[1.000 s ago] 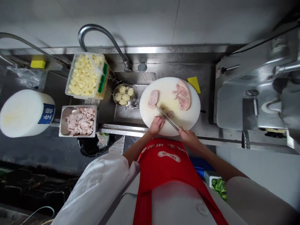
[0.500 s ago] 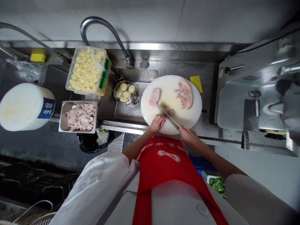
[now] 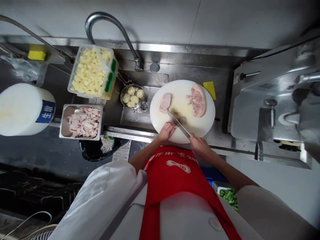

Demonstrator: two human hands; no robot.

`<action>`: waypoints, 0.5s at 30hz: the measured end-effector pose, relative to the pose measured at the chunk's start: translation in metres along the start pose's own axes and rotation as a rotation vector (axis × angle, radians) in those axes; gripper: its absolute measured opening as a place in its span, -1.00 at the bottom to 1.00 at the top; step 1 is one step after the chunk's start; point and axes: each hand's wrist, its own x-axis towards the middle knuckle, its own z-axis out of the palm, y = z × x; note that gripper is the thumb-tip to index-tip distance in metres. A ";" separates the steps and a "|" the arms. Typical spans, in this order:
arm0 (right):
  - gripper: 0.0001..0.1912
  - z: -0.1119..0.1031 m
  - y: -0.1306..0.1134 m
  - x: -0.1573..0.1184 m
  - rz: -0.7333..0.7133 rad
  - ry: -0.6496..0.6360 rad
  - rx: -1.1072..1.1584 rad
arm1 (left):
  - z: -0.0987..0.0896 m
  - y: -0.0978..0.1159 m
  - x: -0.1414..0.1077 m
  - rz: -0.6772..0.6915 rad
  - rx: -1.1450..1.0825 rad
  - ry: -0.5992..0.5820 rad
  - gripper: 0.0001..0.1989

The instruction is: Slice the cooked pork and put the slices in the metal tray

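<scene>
On the round white cutting board [image 3: 160,126], my right hand [image 3: 198,144] is closed round the handle of a long knife [image 3: 178,124]. The blade points up and to the left. Beside the blade, my left hand [image 3: 167,131] has its fingers bent together against a small piece of meat that is mostly hidden. A small dark pink slice [image 3: 182,120] lies just right of the blade. Past the knife tip rests a pale pink block of meat [image 3: 165,102]. A larger piece of meat [image 3: 198,100] is at the board's right side.
Left of the board, a pot [image 3: 132,96] of pale balls stands in the sink under a curved tap [image 3: 120,25]. Further left are a box of pale cubes [image 3: 90,71], a steel tray of cut meat [image 3: 83,122] and a white block [image 3: 23,110]. A metal machine [image 3: 252,116] stands right.
The view has shifted slightly, moving the objects on the left. Both hands and the knife stay in nearly the same place on the board.
</scene>
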 end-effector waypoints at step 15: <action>-0.73 0.005 -0.007 0.012 0.005 0.007 -0.001 | 0.001 -0.001 -0.002 0.010 -0.018 0.008 -0.76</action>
